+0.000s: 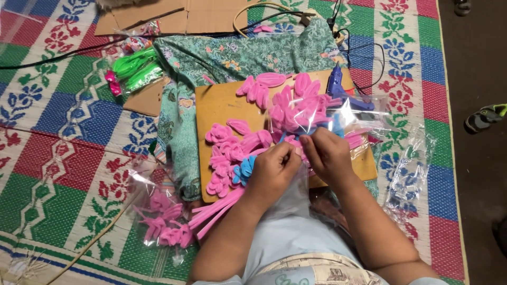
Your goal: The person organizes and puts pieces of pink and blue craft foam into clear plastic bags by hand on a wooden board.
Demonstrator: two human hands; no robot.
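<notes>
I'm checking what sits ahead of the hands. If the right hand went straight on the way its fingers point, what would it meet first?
Probably the clear plastic bag of pink petal pieces just beyond the right hand; depth is unclear.

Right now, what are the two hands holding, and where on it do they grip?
Both the left hand and right hand pinch a small pink craft piece between their fingertips, over the wooden board; the exact grip spot is hidden.

Clear plastic bags: one over the pink pieces on the board [317,113], one lower left [158,211], one right [409,169].
</notes>
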